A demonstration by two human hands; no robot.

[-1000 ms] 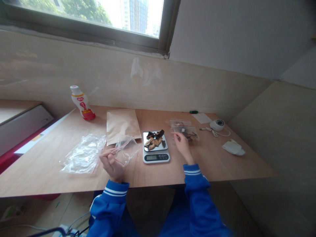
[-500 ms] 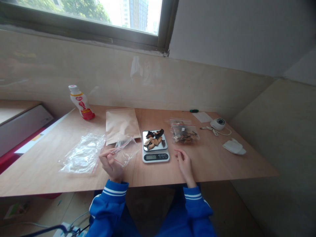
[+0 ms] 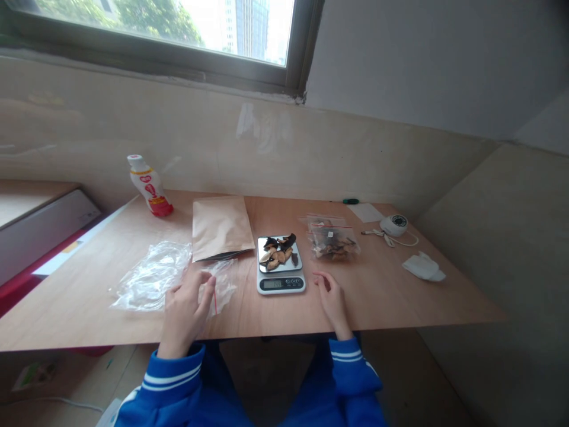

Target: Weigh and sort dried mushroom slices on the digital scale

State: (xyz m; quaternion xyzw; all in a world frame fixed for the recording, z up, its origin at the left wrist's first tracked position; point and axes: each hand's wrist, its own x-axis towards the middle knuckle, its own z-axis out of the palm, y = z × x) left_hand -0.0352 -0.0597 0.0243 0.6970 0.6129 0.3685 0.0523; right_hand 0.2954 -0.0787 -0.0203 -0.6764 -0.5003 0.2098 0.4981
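Dried dark and tan slices lie on the steel plate of a white digital scale at the middle of the table. Left of the scale, my left hand is over the table with fingers apart, beside a clear zip bag with a red strip. The bag lies on the table, partly behind the hand. My right hand rests on the table to the right of the scale, its fingers curled loosely with nothing between them. Behind it are filled clear bags of similar slices.
A pile of clear bags lies at the left, with a brown paper pouch behind. A bottle stands at the back left. To the right are a white camera with its cable, a crumpled tissue and a green-handled tool.
My left hand has let go of the clear bag and moved left and toward me, its fingers opening. The bag now lies lower and flatter. My right hand has hardly moved.
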